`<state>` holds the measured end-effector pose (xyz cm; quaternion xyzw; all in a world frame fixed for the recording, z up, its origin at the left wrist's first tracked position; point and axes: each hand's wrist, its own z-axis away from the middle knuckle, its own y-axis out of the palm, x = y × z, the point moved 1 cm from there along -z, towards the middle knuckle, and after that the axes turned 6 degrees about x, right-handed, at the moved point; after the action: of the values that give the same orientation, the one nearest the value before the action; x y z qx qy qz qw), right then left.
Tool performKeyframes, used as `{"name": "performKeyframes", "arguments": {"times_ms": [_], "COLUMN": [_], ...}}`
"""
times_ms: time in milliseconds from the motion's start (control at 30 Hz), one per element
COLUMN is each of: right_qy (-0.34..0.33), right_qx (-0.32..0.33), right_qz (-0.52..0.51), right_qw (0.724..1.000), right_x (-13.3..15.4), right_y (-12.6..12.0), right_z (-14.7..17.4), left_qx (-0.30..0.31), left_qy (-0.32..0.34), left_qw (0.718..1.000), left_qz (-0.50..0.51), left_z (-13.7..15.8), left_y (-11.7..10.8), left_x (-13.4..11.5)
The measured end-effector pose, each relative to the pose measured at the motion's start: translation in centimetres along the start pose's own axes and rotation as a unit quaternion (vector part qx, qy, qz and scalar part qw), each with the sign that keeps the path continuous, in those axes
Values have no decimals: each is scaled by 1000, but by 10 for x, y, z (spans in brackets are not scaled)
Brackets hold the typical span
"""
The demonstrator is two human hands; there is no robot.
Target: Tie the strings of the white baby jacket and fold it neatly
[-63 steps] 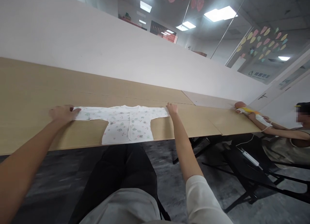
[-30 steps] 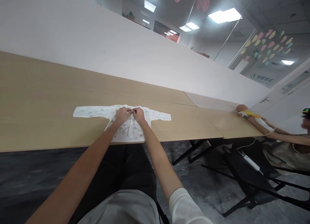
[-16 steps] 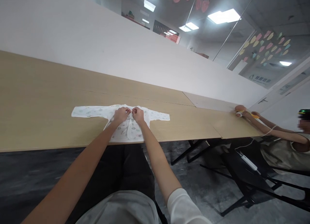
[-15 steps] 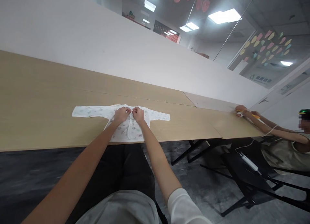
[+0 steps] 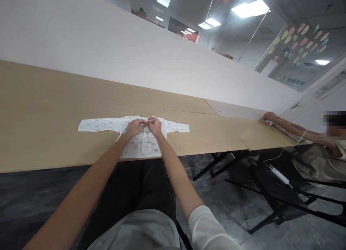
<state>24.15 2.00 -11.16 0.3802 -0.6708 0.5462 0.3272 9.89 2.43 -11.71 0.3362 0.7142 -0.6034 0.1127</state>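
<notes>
Small white printed shirt lies spread flat on the pale wood table, hem at the near edge, neckline on the far side. Long axis runs sleeve to sleeve, left to right across the person's front, roughly square to the line of reach. Left-side sleeve and right-side sleeve extend outward, one past each hand.

Key relation: fingertips against the front opening. Left hand and right hand rest over the upper chest, fingertips nearly meeting at the top of the front placket, just on the near side of the neckline. Neither hand looks clearly nearer to it; left comes in from one side, right from the other.

Grip: thumb and fingers of each hand drawn together in a pinch, apparently on the cloth at the upper front edge. Whatever sits between the tips, fastening or plain fabric, is too small to make out.

Shirt relative to grip: directly beneath and around both hands. Most of the placket runs from the fingertips back toward the person, its lower end visible between the forearms. Hands and wrists cover part of the chest.
</notes>
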Motion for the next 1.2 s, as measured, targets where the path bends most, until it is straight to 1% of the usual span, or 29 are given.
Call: {"name": "performKeyframes", "arguments": {"times_ms": [133,200,300,433,533,633,733,833,1000,1200], "right_qy": [33,50,59,25,-14,-61,-99,-105,-94,-85], "right_qx": [-32,-54,-64,-42,8,66,78,84,88,94], "right_qz": [-39,-60,-85,-54,-9,32,63,70,46,51], "right_qw": [998,995,993,997,1000,995,990,988,991,991], "right_x": [-3,-3,0,5,8,8,5,1,-1,-1], "right_y": [-2,-4,-5,-10,-12,-10,-8,-10,-16,-15], "right_z": [-2,-3,-3,6,19,33,41,41,41,41], "left_qx": [41,64,66,50,32,25,20,20,18,13], "left_qy": [-21,-6,31,71,86,103,110,106,95,116], "left_qw": [998,995,994,994,994,993,992,993,994,992], "left_qz": [46,71,76,63,60,59,54,49,60,51], "left_z": [2,7,14,20,21,20,22,23,23,23], "left_y": [-7,-11,-15,-10,-5,-3,-4,-6,-5,-5], "left_x": [6,10,14,18,20,21,20,20,20,22]}}
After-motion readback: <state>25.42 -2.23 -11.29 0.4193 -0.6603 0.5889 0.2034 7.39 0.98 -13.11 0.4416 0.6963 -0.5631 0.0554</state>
